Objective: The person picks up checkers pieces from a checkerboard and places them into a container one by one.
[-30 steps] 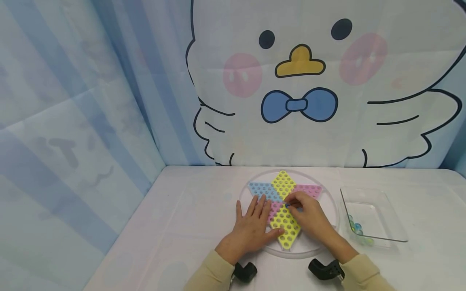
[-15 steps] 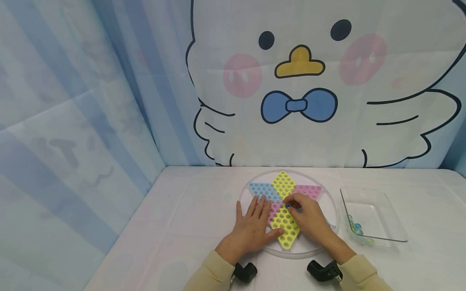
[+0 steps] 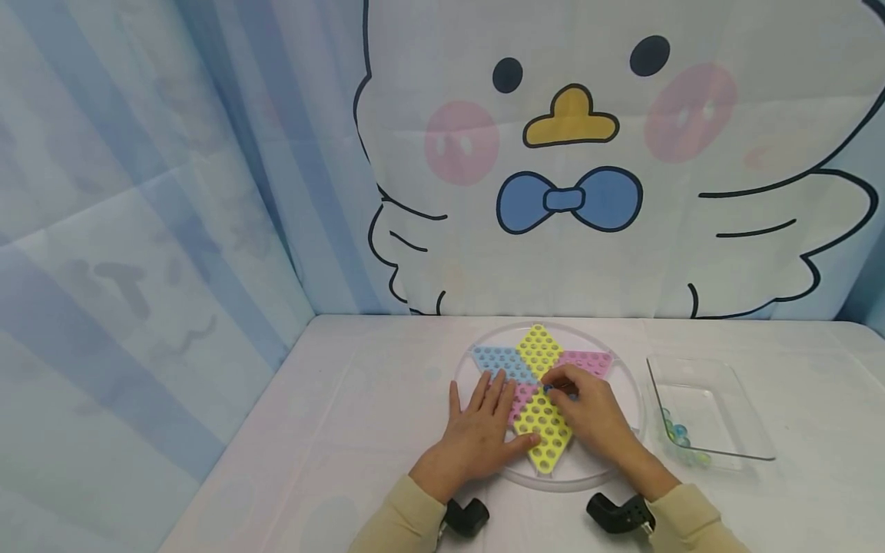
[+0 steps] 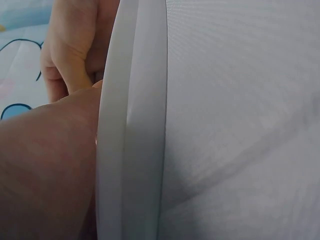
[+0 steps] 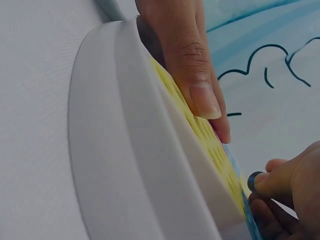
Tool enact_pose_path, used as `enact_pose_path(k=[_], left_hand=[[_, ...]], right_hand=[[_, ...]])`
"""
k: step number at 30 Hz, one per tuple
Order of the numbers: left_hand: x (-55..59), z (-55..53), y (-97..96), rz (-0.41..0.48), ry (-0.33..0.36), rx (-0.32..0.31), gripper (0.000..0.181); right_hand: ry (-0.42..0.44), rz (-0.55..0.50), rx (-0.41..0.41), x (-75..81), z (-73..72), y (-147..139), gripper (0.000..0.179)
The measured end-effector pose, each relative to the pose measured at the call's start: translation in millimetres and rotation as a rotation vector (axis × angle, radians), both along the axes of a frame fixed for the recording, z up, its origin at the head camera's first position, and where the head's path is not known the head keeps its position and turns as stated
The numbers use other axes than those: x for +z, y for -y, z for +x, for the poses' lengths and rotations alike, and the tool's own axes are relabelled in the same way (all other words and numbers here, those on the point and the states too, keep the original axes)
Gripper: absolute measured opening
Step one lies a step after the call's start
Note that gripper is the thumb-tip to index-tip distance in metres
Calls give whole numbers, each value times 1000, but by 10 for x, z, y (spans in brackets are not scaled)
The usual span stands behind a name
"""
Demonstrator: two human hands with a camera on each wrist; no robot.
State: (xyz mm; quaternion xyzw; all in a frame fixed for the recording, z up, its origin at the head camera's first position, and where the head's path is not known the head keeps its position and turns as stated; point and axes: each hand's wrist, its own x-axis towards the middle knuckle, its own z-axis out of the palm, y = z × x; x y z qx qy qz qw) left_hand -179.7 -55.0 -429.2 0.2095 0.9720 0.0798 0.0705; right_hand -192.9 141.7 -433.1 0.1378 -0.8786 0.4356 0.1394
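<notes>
A round white Chinese checkers board (image 3: 560,486) lies on the table, with a star of yellow, pink and blue perforated sections on it. My left hand (image 3: 473,442) rests on the board's left side, fingers spread, its thumb reaching over the near yellow section (image 3: 546,449). At the centre of the star, my right hand (image 3: 588,407) pinches a dark blue marble (image 5: 255,181) between thumb and fingertips, close over the board. The right hand covers much of the blue section at the right. In the left wrist view the board's white rim (image 4: 132,125) fills the middle.
To the right of the board stands a clear plastic tray (image 3: 712,384) with several blue and green marbles (image 3: 680,432) at its left side. A curtain printed with a cartoon bird (image 3: 567,269) hangs behind the table. Black wrist devices (image 3: 466,518) sit beneath both wrists.
My right hand has shifted only very slightly over the star's centre, with the blue marble still pinched. My left hand has kept its place on the board.
</notes>
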Motion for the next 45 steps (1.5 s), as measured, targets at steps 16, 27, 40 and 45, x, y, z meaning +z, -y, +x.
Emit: enact_pose_path(k=[16, 27, 40, 45], left_hand=[[35, 7, -4, 1, 28, 4, 90], [32, 10, -2, 8, 33, 3, 91], [26, 8, -2, 7, 51, 8, 91], [32, 8, -3, 9, 52, 9, 91]], right_hand=[[85, -20, -46, 226, 28, -109, 16], [59, -63, -119, 379, 101, -236, 20], [58, -94, -164, 500, 189, -371, 23], [43, -101, -181, 538, 193, -423, 23]])
